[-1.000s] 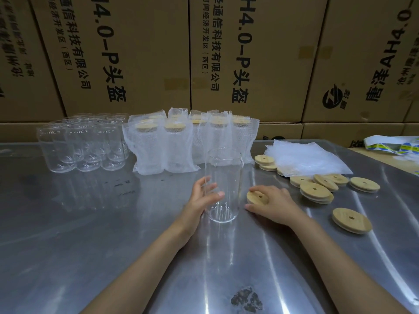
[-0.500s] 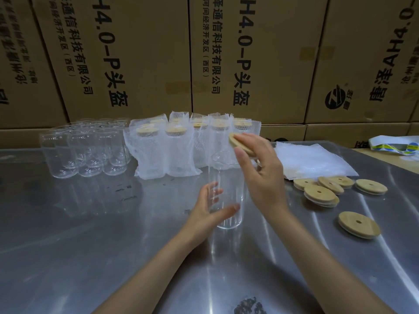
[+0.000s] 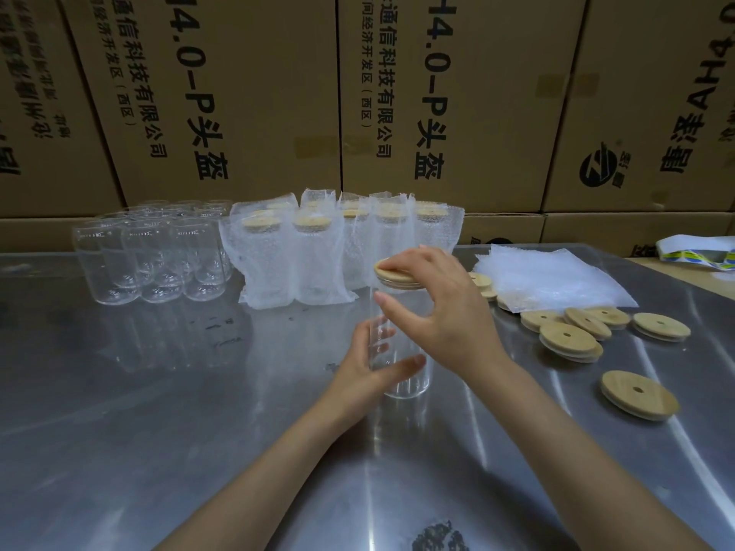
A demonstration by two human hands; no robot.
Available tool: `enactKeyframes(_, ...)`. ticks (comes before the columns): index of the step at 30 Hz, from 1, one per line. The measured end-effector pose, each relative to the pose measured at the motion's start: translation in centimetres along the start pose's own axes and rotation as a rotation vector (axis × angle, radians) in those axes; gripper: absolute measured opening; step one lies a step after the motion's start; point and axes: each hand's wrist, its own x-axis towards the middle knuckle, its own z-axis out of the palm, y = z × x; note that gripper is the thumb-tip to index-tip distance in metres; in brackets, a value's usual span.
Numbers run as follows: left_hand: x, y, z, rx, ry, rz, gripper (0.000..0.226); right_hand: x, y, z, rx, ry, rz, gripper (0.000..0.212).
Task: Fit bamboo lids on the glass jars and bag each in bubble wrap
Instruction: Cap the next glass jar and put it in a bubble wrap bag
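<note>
A clear glass jar (image 3: 401,375) stands upright on the steel table (image 3: 167,411) in the middle. My left hand (image 3: 366,367) grips its lower body, fingers curled round the far side. A round bamboo lid (image 3: 397,277) lies flat on the jar's mouth. My right hand (image 3: 445,312) holds this lid from above, fingers on top and thumb down the near side. Loose bamboo lids (image 3: 572,336) lie to the right. A stack of flat bubble-wrap bags (image 3: 553,280) sits behind them.
Several bare glass jars (image 3: 151,256) stand at the back left. Several lidded jars in bubble wrap (image 3: 302,256) stand beside them. One lid (image 3: 638,394) lies alone at the right. Cardboard boxes (image 3: 238,93) wall off the back. A printed strap (image 3: 696,252) lies at far right.
My right hand picked a lid off the table, carried it up over the jar and set it onto the mouth. My left hand kept holding the jar.
</note>
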Motion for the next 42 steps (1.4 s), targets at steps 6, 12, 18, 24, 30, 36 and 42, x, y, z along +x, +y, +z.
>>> enactKeyframes(6, 0.0, 0.1, 0.0, -0.020, -0.002, -0.003, 0.085, -0.3, 0.3, 0.3, 0.017, 0.022, -0.018, 0.030)
enactKeyframes(12, -0.1, 0.0, 0.1, -0.026, 0.020, 0.011, 0.081, -2.7, 3.1, 1.5, 0.282, 0.117, 0.206, 0.050)
enactKeyframes(18, -0.1, -0.1, 0.0, -0.032, 0.009, 0.019, 0.077, -3.5, 10.9, 1.9, -0.085, -0.037, 0.767, 0.052)
enactKeyframes(24, 0.0, -0.5, -0.2, -0.008, 0.000, 0.020, 0.069, -2.5, 13.2, 1.7, -0.390, -0.227, 0.784, 0.049)
enactKeyframes(30, 0.1, -0.5, -0.2, 0.007, -0.027, 0.021, 0.065, -2.1, 14.6, 1.7, -0.589, -0.319, 0.897, 0.044)
enactKeyframes(36, -0.1, -0.2, -0.1, 0.007, -0.029, 0.023, 0.067, -1.9, 14.6, 1.7, -0.606, -0.197, 0.934, 0.050)
enactKeyframes(42, -0.2, 0.1, 0.0, 0.018, -0.022, 0.008, 0.074, -2.1, 13.6, 1.3, -0.511, 0.156, 0.610, 0.028)
